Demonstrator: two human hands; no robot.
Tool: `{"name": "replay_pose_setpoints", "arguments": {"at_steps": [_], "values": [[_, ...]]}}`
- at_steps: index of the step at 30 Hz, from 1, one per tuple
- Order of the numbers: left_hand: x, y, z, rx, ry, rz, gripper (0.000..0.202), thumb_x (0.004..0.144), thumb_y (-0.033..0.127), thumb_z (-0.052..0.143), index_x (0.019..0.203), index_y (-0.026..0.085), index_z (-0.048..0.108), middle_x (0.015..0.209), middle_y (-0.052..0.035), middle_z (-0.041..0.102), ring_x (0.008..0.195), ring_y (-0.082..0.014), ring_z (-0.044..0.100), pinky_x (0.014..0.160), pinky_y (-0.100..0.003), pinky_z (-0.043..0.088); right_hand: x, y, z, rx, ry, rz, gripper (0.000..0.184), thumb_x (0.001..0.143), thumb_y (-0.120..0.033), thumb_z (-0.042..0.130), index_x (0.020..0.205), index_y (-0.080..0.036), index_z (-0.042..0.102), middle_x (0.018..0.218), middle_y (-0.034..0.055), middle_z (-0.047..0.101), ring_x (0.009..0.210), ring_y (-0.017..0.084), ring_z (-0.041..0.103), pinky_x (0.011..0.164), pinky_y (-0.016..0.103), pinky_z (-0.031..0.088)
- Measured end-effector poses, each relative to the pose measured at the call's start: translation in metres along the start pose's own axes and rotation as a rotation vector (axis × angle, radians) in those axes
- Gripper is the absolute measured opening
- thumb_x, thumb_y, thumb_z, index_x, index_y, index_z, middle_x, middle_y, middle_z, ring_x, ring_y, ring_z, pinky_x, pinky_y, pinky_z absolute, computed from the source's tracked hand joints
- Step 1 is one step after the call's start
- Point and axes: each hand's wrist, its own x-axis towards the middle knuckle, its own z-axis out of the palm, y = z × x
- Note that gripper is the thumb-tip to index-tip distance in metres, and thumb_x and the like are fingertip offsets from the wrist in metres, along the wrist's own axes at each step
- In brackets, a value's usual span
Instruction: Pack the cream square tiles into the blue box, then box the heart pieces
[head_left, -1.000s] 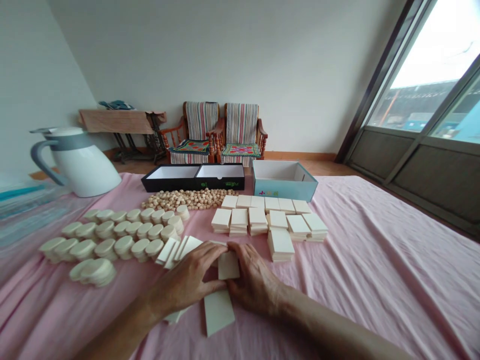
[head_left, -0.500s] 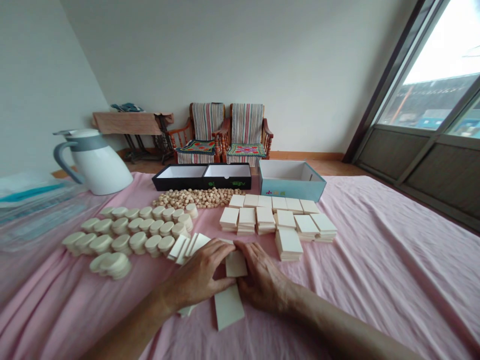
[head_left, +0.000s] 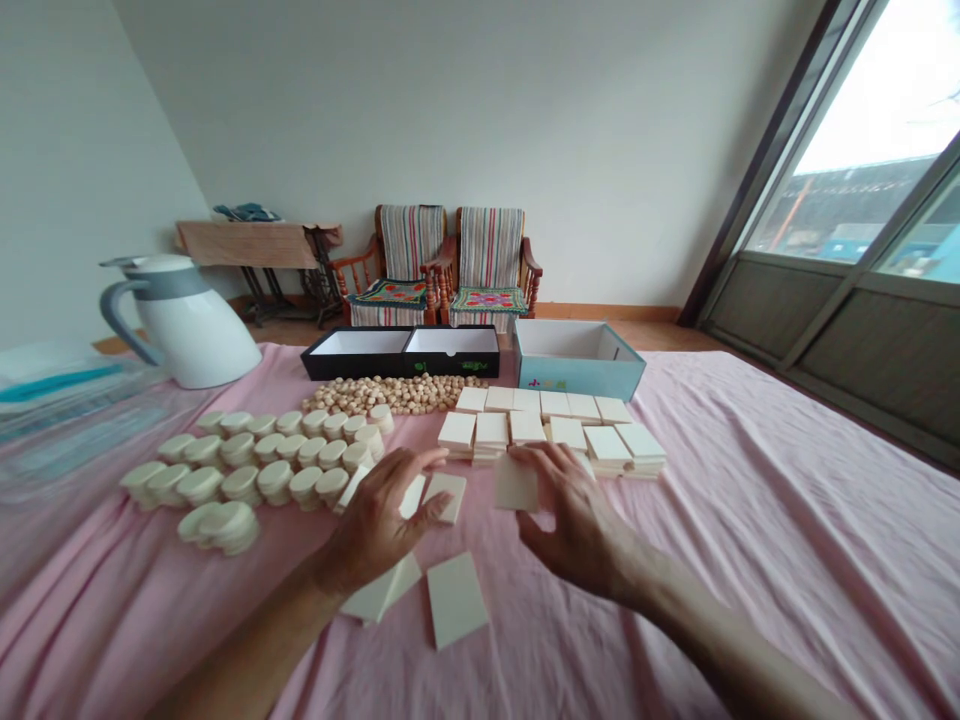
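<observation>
My right hand (head_left: 581,515) is lifted above the pink cloth and holds a cream rectangular tile (head_left: 516,484) between thumb and fingers, just in front of the stacked rectangular tiles (head_left: 551,430). My left hand (head_left: 382,520) hovers with spread fingers over several loose tiles (head_left: 444,495) near the middle. Two more loose tiles (head_left: 455,598) lie flat close to me. To the left stand rows of oval cream pieces (head_left: 262,465). Behind them lies a heap of small wooden beads (head_left: 394,392).
A black two-compartment box (head_left: 401,352) and a light blue open box (head_left: 577,358) stand at the far edge of the pink-covered table (head_left: 750,500). A white jug (head_left: 184,320) stands at the left, beside clear plastic packaging (head_left: 52,400). Two striped chairs are behind.
My right hand lifted a tile from the loose pile and moved it right toward the stacks. My left hand opened and rose off the pile. The camera shifted slightly.
</observation>
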Motion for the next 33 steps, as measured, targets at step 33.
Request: {"name": "replay_pose_setpoints", "arguments": {"at_steps": [33], "values": [[0.001,-0.004,-0.006,0.07,0.222,-0.14,0.018,0.087,0.027,0.051,0.095,0.017,0.063,0.082,-0.003,0.071,0.07,-0.0137,0.066,0.069,-0.023,0.051,-0.018,-0.019,0.009,0.067,-0.229,-0.123,0.05,0.075,-0.017,0.059,0.124,-0.019,0.048,0.115,0.012,0.057,0.107,0.027,0.051,0.09,0.046,0.044]]}}
